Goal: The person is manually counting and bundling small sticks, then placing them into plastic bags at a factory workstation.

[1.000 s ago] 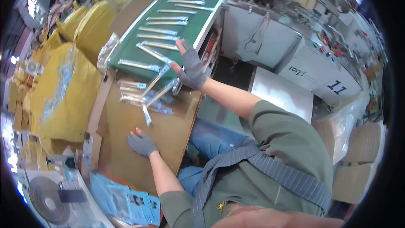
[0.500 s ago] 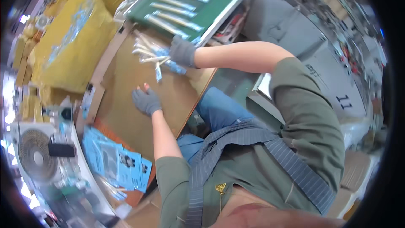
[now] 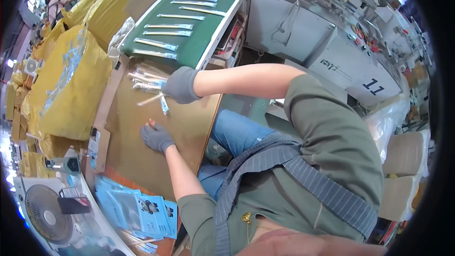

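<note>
Both my hands wear grey gloves. My right hand (image 3: 181,85) is closed at the right end of a loose pile of slim, pale sticks in clear and blue wrappers (image 3: 148,77). One wrapped stick (image 3: 150,99) juts out leftward from its fingers, which are partly hidden by the back of the hand. Another short wrapped piece (image 3: 164,105) lies just below that hand. My left hand (image 3: 158,137) lies flat on the brown tabletop (image 3: 128,149), fingers apart, a bare fingertip showing, with nothing in it.
Beyond the pile, a green conveyor belt (image 3: 147,59) carries several wrapped sticks in rows. Bulging yellow sacks (image 3: 71,90) line the left. Blue printed bags (image 3: 159,213) and more sticks lie at the lower left, beside a fan (image 3: 47,215). A grey machine cabinet (image 3: 346,66) stands right.
The view has shifted, so the belt and pile sit differently in it. My right hand has turned over the pile, and a single stick now points out from its fingers. My left hand stays on the table.
</note>
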### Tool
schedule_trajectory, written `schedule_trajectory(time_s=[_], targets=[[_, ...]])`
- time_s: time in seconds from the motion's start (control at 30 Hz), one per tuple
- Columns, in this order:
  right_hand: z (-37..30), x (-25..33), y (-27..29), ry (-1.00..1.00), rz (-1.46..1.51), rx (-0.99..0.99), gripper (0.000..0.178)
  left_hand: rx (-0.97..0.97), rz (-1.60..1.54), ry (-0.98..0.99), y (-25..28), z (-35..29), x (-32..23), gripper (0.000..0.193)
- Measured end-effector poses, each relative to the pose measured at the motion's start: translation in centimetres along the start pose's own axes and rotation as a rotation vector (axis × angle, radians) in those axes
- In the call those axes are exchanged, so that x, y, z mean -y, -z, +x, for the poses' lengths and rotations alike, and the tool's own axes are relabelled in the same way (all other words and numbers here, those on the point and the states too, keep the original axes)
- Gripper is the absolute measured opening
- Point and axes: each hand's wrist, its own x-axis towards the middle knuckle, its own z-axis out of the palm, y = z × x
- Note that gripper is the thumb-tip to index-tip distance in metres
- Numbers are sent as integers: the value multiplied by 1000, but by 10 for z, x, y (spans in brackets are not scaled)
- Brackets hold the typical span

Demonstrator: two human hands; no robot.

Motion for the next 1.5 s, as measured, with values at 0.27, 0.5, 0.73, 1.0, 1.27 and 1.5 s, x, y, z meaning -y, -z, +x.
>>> schedule_trajectory(time_s=[0.27, 0.5, 0.73, 1.0, 1.27, 1.5], targets=[[116, -4, -78, -245, 442, -563, 74, -39, -54, -29, -12, 4, -6, 39], [155, -26, -98, -520, 603, -248, 89, -73, -103, -1, -5, 7, 7, 46], [167, -27, -120, -366, 1140, -615, 63, 20, -245, 41, -8, 27, -11, 55], [35, 17, -165, -286, 800, -761, 56, 76, -160, 84, -3, 26, 12, 67], [-26, 12, -215, -141, 483, -921, 52, 73, -165, 183, 10, 23, -15, 72], [-27, 14, -215, -102, 466, -954, 49, -39, 22, -9, -9, 23, 7, 73]])
